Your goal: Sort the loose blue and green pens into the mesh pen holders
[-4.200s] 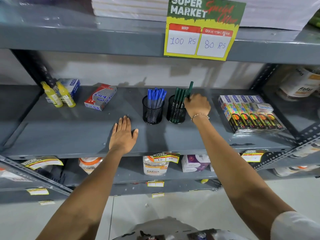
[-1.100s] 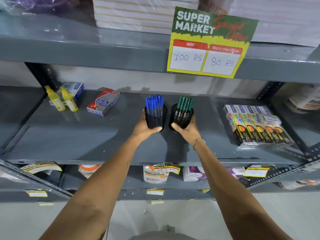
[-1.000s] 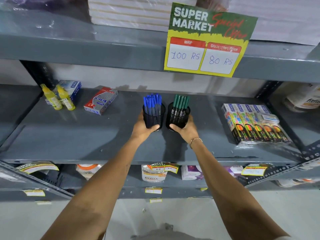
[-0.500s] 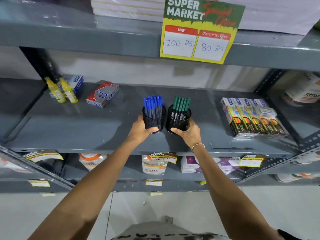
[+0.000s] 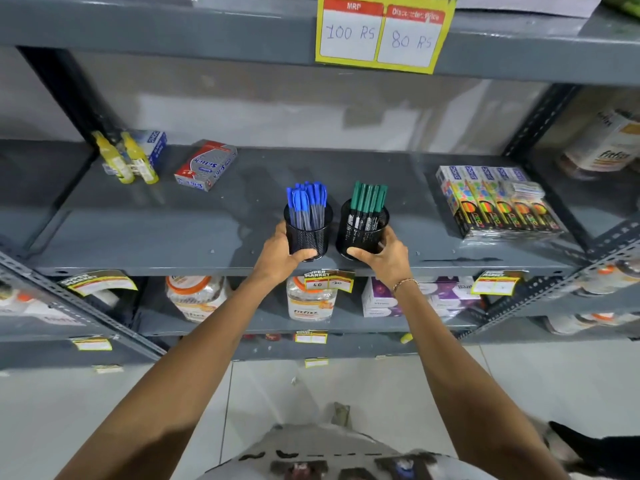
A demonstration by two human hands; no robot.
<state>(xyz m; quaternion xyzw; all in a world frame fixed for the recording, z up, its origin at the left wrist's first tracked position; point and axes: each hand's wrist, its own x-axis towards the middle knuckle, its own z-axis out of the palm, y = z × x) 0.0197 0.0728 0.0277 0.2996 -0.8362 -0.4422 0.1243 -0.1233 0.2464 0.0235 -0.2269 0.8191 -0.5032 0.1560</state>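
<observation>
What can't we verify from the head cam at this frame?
- Pen count: blue pens and green pens overlap in their bunches, lower ends behind the mesh.
- Holder bases: left hand covers part of the left holder; right hand covers part of the right holder.
- Price sign: its top is cut off by the upper frame edge.
- Lower shelf tags: writing too small and blurred to read.

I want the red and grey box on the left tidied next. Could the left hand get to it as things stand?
Probably yes, once it lets go: the left hand is wrapped around the blue-pen holder. The red and grey box lies further back to the left, with bare shelf between them.
</observation>
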